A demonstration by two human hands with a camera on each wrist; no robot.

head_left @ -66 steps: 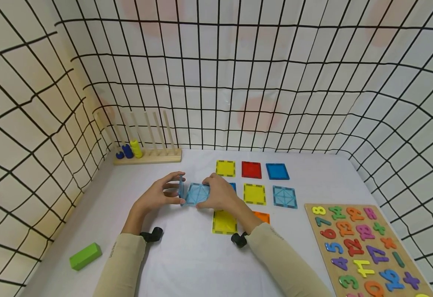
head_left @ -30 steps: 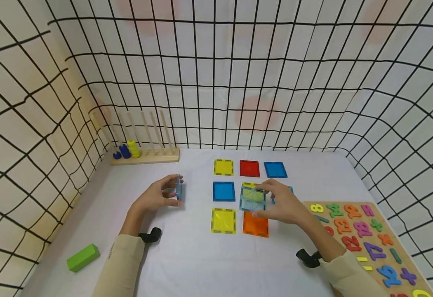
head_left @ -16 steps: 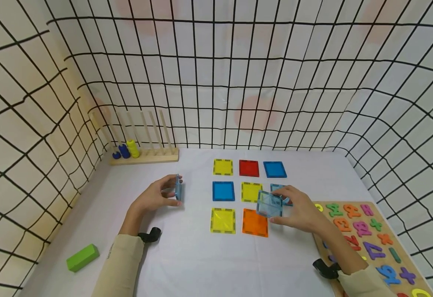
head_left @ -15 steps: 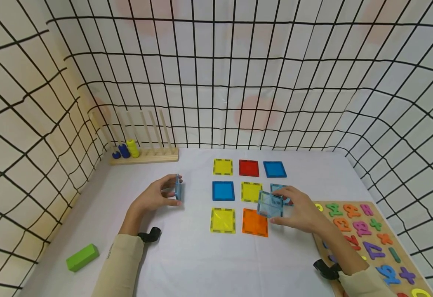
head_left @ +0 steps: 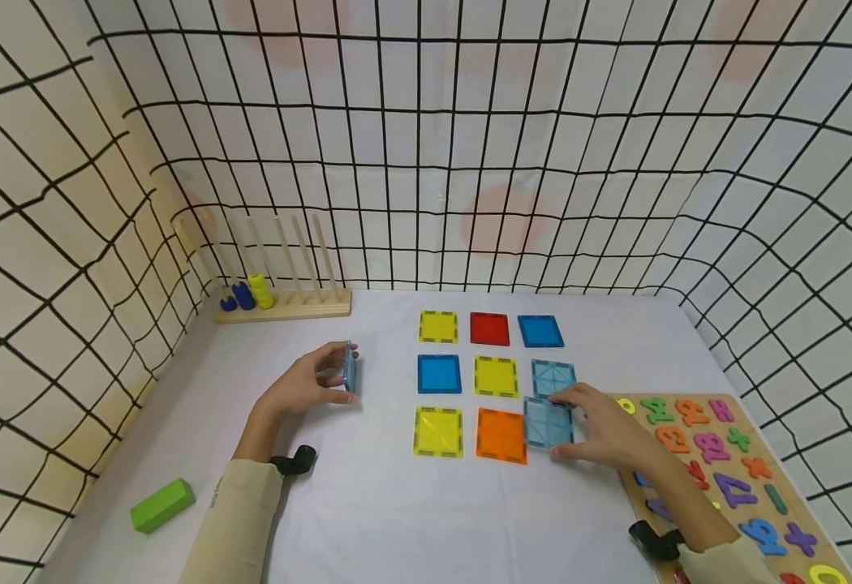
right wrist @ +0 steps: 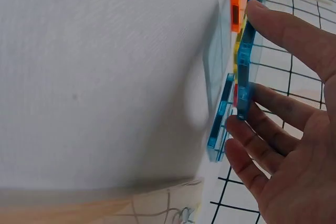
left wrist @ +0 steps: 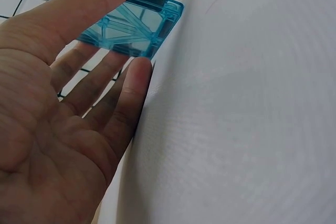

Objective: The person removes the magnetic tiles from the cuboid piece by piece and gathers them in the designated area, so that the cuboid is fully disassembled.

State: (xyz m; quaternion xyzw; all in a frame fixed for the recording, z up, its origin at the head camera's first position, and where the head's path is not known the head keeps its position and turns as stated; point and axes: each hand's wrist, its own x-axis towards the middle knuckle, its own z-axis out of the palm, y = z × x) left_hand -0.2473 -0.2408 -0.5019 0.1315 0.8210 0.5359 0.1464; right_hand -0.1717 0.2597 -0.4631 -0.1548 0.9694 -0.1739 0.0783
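Observation:
My left hand (head_left: 309, 380) pinches a clear light-blue magnetic tile (head_left: 350, 369), which stands on edge left of the tile rows; the left wrist view shows thumb and fingers on this tile (left wrist: 126, 24). With thumb and fingertips, my right hand (head_left: 604, 426) holds another light-blue tile (head_left: 547, 422) by its edges. In the right wrist view this held tile (right wrist: 244, 61) is above the cloth, its shadow beneath. It is beside the orange tile (head_left: 501, 435) and just in front of a light-blue tile (head_left: 553, 377) on the table. A yellow tile (head_left: 495, 376) lies in the middle.
More tiles lie in rows: yellow (head_left: 437, 431), blue (head_left: 439, 374), yellow (head_left: 438, 327), red (head_left: 489, 328) and blue (head_left: 540, 331). A number board (head_left: 725, 478) is at right, under my right forearm. A peg stand (head_left: 287, 306) is back left, a green block (head_left: 162, 505) front left.
My right hand has carried its light-blue tile from beside the left hand rightward over the rows to right of the orange tile, lower now. The left hand keeps its tile nearly still.

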